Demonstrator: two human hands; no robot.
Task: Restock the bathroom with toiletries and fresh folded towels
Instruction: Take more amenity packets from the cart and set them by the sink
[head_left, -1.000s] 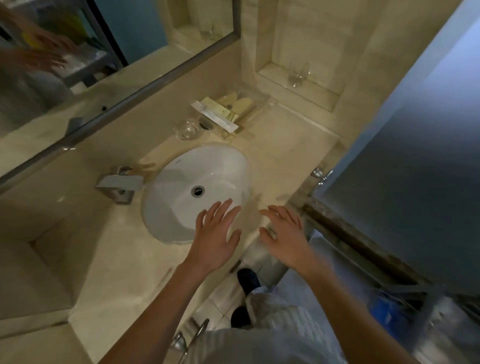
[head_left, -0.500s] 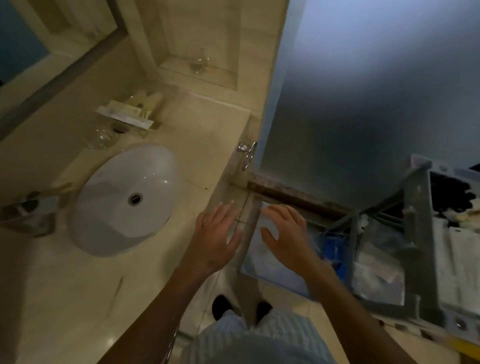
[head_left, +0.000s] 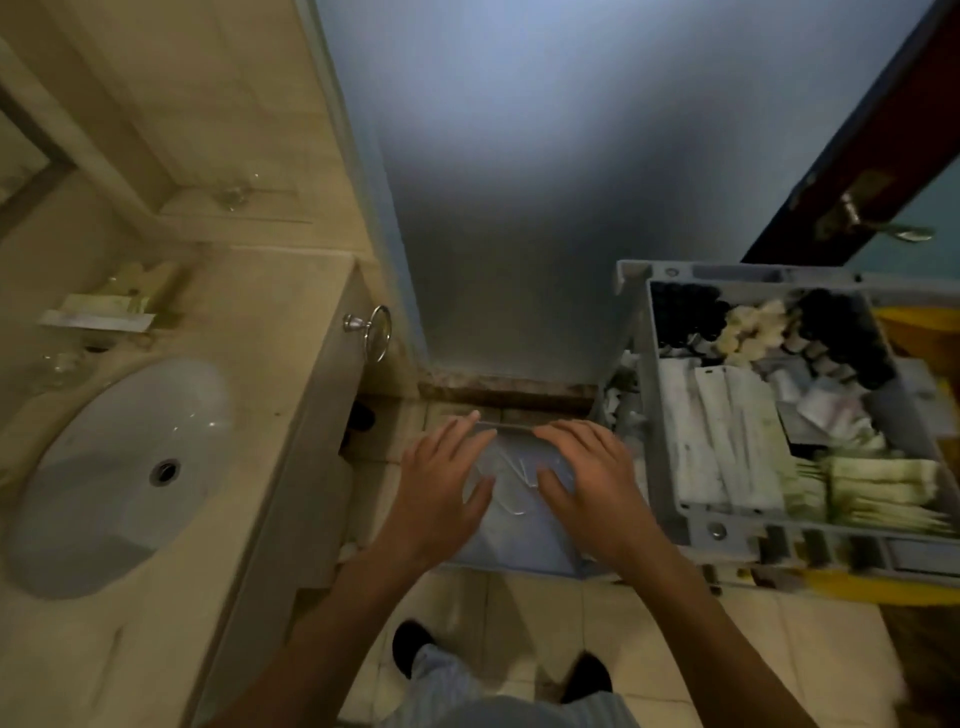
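**Two flat grips over a pale bundle; stock lies to the right**

Head view. Left grip (head_left: 441, 483) and right grip (head_left: 597, 483) are held side by side, palms down, fingers straight and spread, holding nothing. Directly under them is a pale bundle (head_left: 514, 540) on or just above the floor (head_left: 519, 613), in front of the frosted door (head_left: 519, 156). It is blurred, so it cannot be told whether this is a folded towel or a wrapped item, nor whether the palms touch it.

Toiletry stock sits in the grey bin (head_left: 640, 332), just beside the right grip on its outer side. It holds long white packets (head_left: 722, 441), green packets (head_left: 883, 488) and dark caps (head_left: 685, 312). The white packets lie with their long axis running away from the person. The green ones lie across it.

The desk (head_left: 291, 322) with its sink (head_left: 104, 493) is to the left, beside the left grip and higher. A small tray (head_left: 98, 317) at its back already holds some packets. A towel ring (head_left: 378, 332) on the desk's end face hangs bare.

Judgement: the step in hand is picking up stock. The right grip is clearly nearer the bin and would reach sideways to it. The bundle lies equally under both grips and would suit a two-handed lift. Delivery then runs left, across the body, to the desk.
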